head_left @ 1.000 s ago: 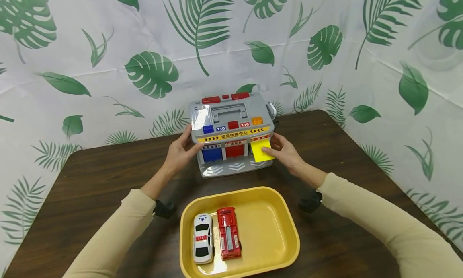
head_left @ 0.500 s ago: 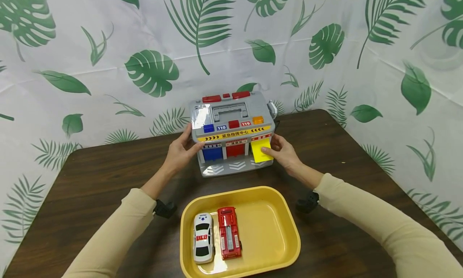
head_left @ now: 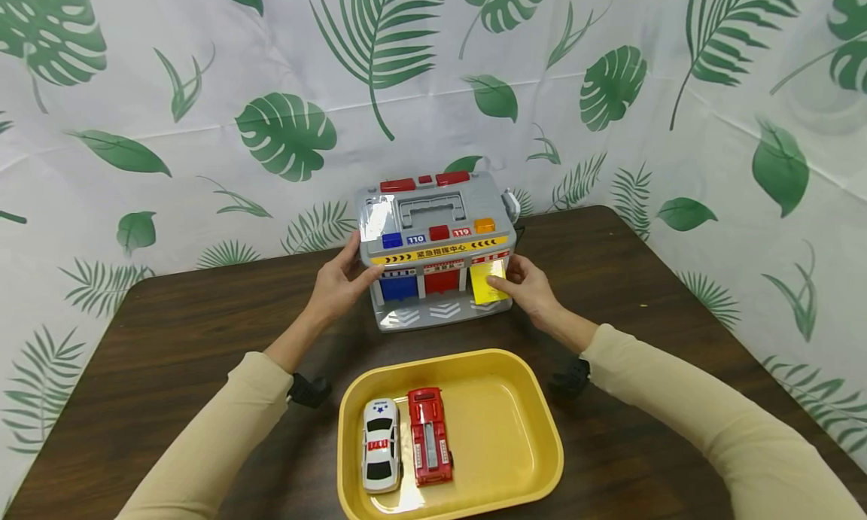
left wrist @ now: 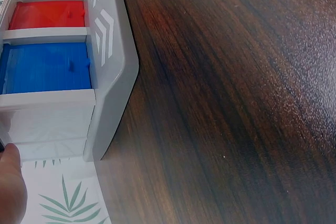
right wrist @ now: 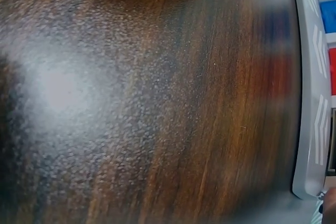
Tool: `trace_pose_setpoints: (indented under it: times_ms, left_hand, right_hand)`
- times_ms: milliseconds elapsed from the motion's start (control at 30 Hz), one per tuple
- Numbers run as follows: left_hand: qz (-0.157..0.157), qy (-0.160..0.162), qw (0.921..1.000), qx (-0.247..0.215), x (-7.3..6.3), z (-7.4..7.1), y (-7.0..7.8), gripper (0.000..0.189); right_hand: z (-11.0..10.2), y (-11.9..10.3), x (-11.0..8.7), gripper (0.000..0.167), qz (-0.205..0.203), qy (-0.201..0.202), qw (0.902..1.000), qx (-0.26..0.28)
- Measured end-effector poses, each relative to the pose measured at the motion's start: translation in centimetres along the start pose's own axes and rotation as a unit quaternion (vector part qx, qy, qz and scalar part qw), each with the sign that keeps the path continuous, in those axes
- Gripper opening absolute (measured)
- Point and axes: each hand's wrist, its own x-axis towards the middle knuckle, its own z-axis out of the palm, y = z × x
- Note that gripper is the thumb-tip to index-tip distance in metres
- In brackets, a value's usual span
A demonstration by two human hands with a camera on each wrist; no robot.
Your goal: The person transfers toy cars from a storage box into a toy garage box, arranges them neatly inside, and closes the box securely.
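While I am gripping the toy command centre: my left hand is holding its left end; my right hand is curling round its right front corner, thumb resting on the yellow door, which is tilting out of its doorway.
Table edges: the toy is standing mid-table near the back edge, just before the leaf-print cloth; the dark wood-grain table is stretching wide to both sides; the yellow tray is sitting nearer me, a strip of wood showing between its rim and the grey ramp.
Doors and vehicles: three doors are lining the front, the blue door, the red door and the yellow; two vehicles, a white police car and a red fire engine, are lying side by side in the tray's left half.
Station lettering: the yellow strip is reading 紧急指挥中心; roof labels are showing 110 on blue and 119 on red.
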Motion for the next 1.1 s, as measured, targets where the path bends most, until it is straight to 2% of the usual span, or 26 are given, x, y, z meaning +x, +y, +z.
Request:
trace_pose_setpoints:
  times_ms: [200,467,733,1100]
  left_hand:
    - [-0.001,0.000,1.0000,-0.003,0.0,0.0,0.0,0.075]
    - [0.004,0.002,1.0000,0.005,0.0,0.0,0.1,0.074]
    - [0.011,-0.001,0.9999,0.008,0.1,0.0,0.0,0.073]
    - [0.001,0.001,0.9999,0.010,0.0,-0.1,0.2,0.074]
  right_hand:
    - [0.4,0.2,0.0,0.062,-0.024,0.016,0.9996,0.004]
    - [0.6,0.4,0.6,0.056,-0.001,0.024,0.9997,-0.003]
    - [0.9,0.6,0.8,0.052,0.001,0.037,0.9992,-0.015]
    - [1.3,0.2,0.9,0.052,0.007,0.060,0.9972,-0.045]
